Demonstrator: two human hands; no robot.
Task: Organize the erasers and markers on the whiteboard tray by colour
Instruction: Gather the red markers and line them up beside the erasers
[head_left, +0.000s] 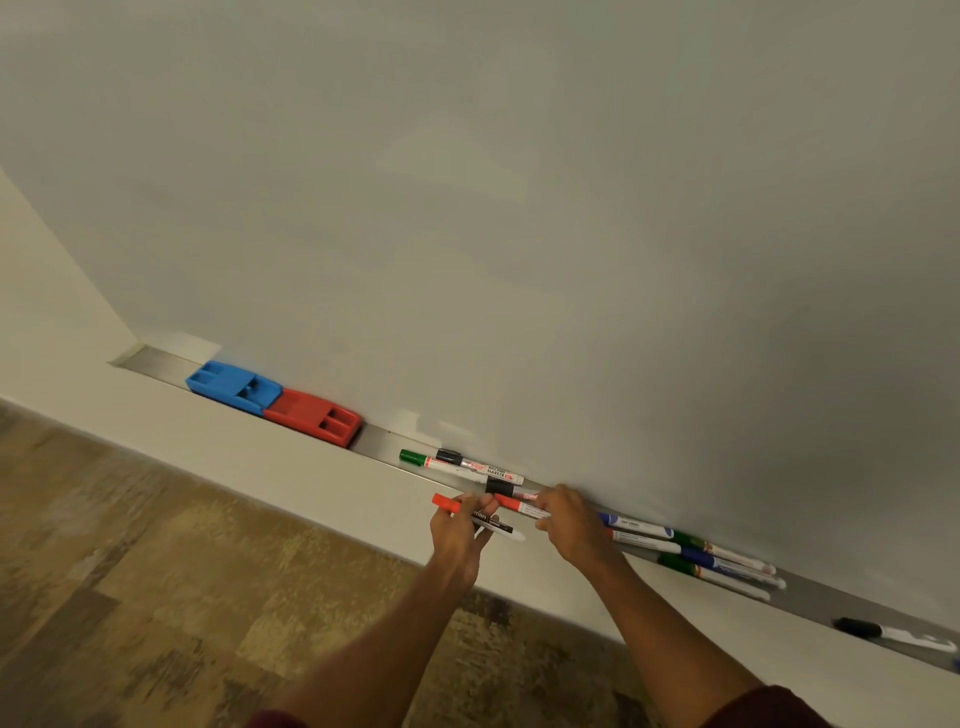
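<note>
We judge the sorting barely begun. The blue eraser (234, 387) and red eraser (314, 418) sit touching at the tray's (378, 440) left end, while green, black and blue markers (691, 551) lie mixed along it. Our left grip (457, 527) holds a red-capped marker (441, 502). Our right grip (571, 525) pinches another red marker (511, 504) over the tray's near edge.
</note>
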